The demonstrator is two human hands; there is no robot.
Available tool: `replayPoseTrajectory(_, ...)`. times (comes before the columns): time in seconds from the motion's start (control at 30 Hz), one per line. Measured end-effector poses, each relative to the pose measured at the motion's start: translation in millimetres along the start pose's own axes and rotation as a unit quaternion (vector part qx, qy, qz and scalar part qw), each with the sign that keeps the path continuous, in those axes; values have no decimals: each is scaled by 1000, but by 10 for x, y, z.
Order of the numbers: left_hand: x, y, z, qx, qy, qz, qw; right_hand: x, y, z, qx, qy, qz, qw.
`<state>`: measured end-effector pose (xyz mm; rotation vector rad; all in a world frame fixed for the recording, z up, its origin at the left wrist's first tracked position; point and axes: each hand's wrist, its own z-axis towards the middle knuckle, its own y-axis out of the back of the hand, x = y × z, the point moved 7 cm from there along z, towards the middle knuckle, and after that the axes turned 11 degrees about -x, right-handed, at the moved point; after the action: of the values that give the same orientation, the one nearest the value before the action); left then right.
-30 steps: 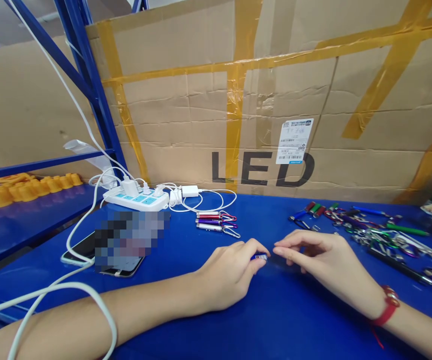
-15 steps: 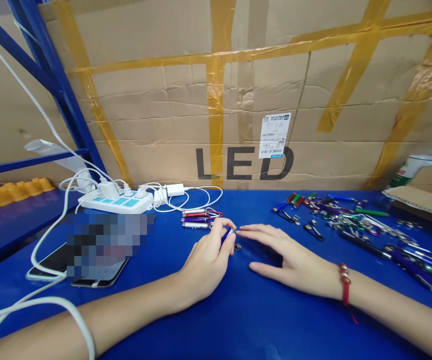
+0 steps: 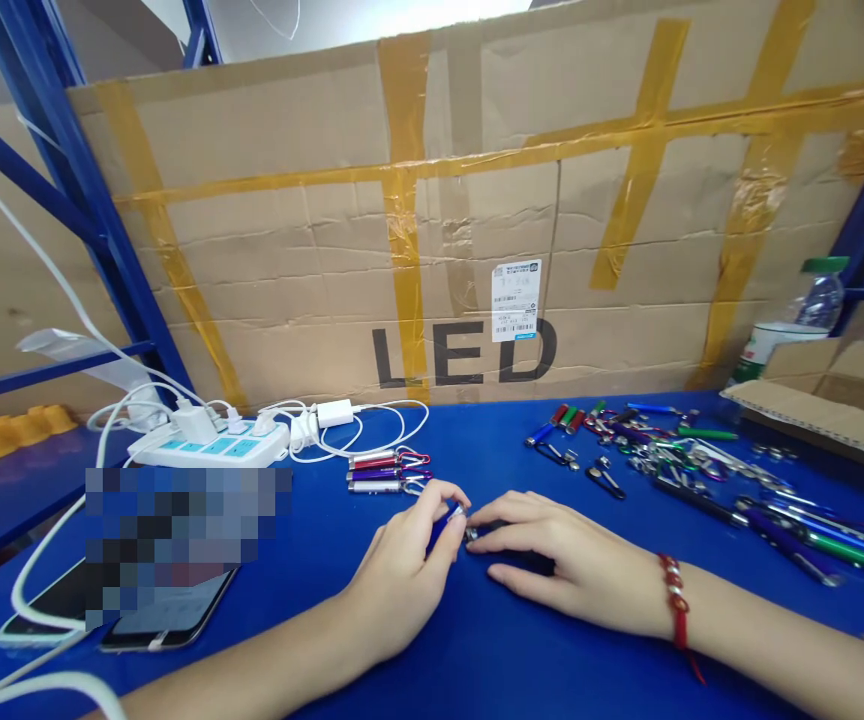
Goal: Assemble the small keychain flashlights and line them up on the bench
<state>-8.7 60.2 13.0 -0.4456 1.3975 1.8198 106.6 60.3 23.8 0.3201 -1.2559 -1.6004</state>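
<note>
My left hand (image 3: 408, 570) is closed around a small blue flashlight tube (image 3: 443, 525), pinched between thumb and fingers with its silvery end facing right. Most of the tube is hidden by the fingers. Just to the right, my right hand (image 3: 541, 560) rests low over the table, thumb apart from the stretched fingers. Its fingertips reach a small dark metal piece (image 3: 471, 535) on the tabletop; I cannot tell whether they touch it. Beyond my left hand lie several mini flashlights with carabiner clips, among them a purple flashlight (image 3: 376, 475) and a silver flashlight (image 3: 373, 488).
A pile of colored tubes, clips and metal parts (image 3: 672, 450) spreads over the right side. Behind it stand an open cardboard box (image 3: 784, 400) and a bottle (image 3: 796, 325). A power strip (image 3: 211, 450), white cables and phones (image 3: 169, 625) occupy the left. A large carton (image 3: 289, 290) closes the back.
The camera view has tilted up and shifted right. My right fingers have come down beside the small metal piece. My left hand keeps its hold on the blue flashlight tube.
</note>
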Motion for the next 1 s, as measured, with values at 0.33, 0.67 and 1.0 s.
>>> replayPoseTrajectory(0.33, -42, 5, -2, 4, -19, 12, 1000, -11, 75, 21, -51, -15, -33, 998)
replayPoseTrajectory(0.67, -73, -1, -22, 10, -29, 23, 999, -70, 92, 19, -33, -38, -60, 997)
replayPoseTrajectory(1.0, -89, 6, -30, 13, -33, 43, 998, -60, 36, 0, 11, -21, -69, 997)
